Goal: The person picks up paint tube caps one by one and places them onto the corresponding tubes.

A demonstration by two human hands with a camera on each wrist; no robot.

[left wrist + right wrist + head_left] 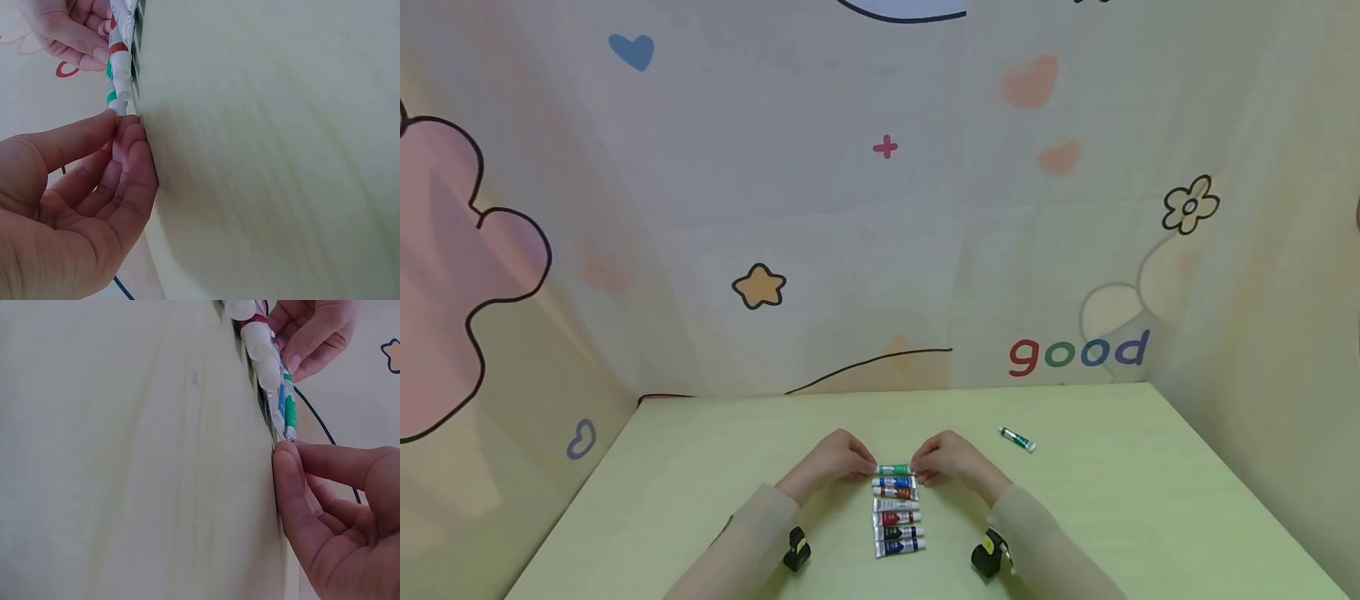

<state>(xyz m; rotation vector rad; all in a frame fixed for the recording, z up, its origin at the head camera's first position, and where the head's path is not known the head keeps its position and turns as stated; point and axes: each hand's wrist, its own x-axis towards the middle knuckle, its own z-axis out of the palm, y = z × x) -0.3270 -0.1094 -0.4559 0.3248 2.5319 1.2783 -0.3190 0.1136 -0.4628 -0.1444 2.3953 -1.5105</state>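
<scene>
At the far end of a column of paint tubes lies a green paint tube (893, 469), level across the column. My left hand (842, 457) pinches its white cap (117, 108) between thumb and fingertips. From the other side, my right hand (953, 458) pinches the tube's flat crimped end, thumb over forefinger. Just nearer to me sit a blue tube (891, 482) and an orange-brown tube (893, 493), close together. A pale tube (895, 506), a red tube (897, 518), a black tube (898, 532) and a dark blue tube (900, 547) continue the column toward me.
Another green tube (1017, 439) lies slanted by itself at the back right of the pale green table (1150, 500). Behind the table hangs a printed cloth (820, 183), with more cloth along both sides. Both wrists carry small black cameras, one on the right wrist (987, 557).
</scene>
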